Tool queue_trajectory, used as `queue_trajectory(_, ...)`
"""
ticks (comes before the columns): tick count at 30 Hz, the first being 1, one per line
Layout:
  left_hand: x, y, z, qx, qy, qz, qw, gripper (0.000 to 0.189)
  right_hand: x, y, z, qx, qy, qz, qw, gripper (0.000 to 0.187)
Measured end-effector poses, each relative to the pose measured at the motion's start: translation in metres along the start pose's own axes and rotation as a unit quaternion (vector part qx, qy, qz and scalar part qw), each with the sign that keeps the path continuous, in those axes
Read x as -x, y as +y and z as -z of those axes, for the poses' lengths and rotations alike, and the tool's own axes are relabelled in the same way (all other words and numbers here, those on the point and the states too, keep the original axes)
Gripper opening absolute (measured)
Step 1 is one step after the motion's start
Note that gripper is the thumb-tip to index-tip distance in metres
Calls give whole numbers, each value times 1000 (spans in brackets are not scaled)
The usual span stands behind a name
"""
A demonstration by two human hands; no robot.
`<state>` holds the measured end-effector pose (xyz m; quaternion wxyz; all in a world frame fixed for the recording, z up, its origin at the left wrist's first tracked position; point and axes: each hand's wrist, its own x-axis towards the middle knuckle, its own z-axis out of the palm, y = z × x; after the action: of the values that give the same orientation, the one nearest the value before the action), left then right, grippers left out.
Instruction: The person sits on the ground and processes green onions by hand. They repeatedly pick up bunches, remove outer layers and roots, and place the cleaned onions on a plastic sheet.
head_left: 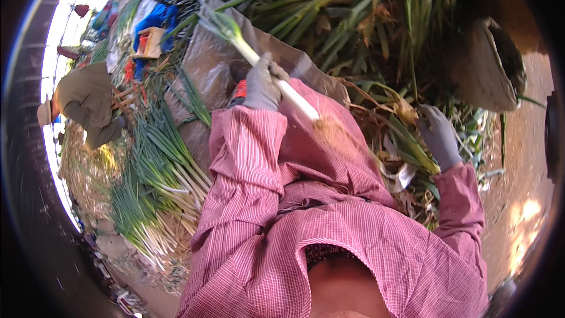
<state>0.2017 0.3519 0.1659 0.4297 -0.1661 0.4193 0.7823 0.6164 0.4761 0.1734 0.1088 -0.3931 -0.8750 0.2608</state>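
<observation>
My left hand point(265, 83), in a grey glove, grips a leek point(296, 100) around its white stalk. The trimmed green tops point up and away to the left; the blurred, tan root end hangs over my pink-clad lap. Out to the right, my right hand point(438, 134), also gloved in grey, is beside dry, yellowish leaves point(404, 110). Its fingers are bent near them, and whether they pinch a leaf is unclear. Below those fingers lie stripped green and pale leaves point(412, 148).
Bundled leeks point(176, 176) lie on the ground at my left. A large heap of untrimmed leeks point(335, 13) rises ahead, beyond a grey-brown plastic sheet point(212, 57). A pale bucket-like container point(490, 70) sits at the right. Another person point(86, 97) bends over at the far left.
</observation>
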Motion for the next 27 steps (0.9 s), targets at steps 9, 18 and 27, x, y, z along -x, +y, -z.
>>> queue_trajectory(9,124,41,31,-123,-45,-57,990,24,-126,-163,-82,-287,-64,228,928,25)
queue_trajectory(18,256,154,168,-185,72,-225,954,27,-141,-124,-108,-265,-188,95,941,30)
queue_trajectory(27,490,436,478,-603,702,-186,330,85,-125,-21,-111,-105,-223,23,969,22)
